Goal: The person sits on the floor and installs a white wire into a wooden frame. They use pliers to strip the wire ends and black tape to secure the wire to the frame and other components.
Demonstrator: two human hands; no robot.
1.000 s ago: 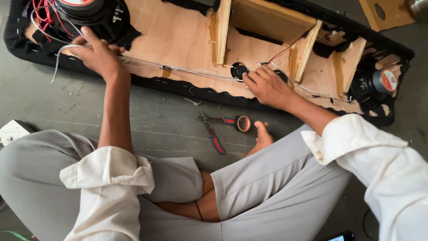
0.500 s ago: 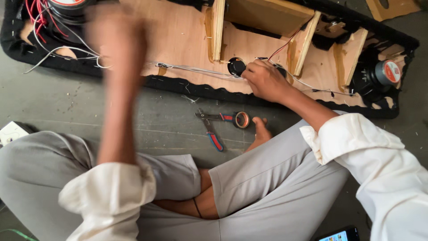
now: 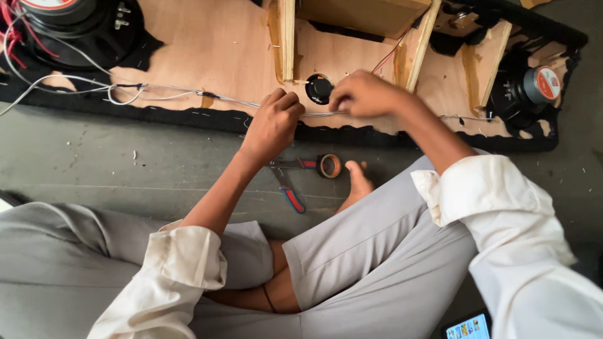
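I sit cross-legged on the floor before a flat wooden speaker board (image 3: 207, 44) edged with black fabric. A thin grey wire (image 3: 169, 93) runs across the board from the big black speaker (image 3: 69, 25) at the left. My left hand (image 3: 274, 122) is closed on this wire near the board's front edge. My right hand (image 3: 361, 94) pinches the same wire a little to the right, beside a small round black part (image 3: 319, 88). On the floor just under my hands lie pliers with red and blue handles (image 3: 289, 188) and a roll of brown tape (image 3: 330, 166).
Upright wooden partitions (image 3: 286, 37) stand on the board behind my hands. A small speaker with a silver magnet (image 3: 540, 85) sits at the right end. Red wires (image 3: 16, 28) bunch near the big speaker. A phone corner (image 3: 468, 328) shows at the bottom right.
My left hand left the far left of the board and swung right along the wire, closing on it next to my right hand. The view shifted closer.
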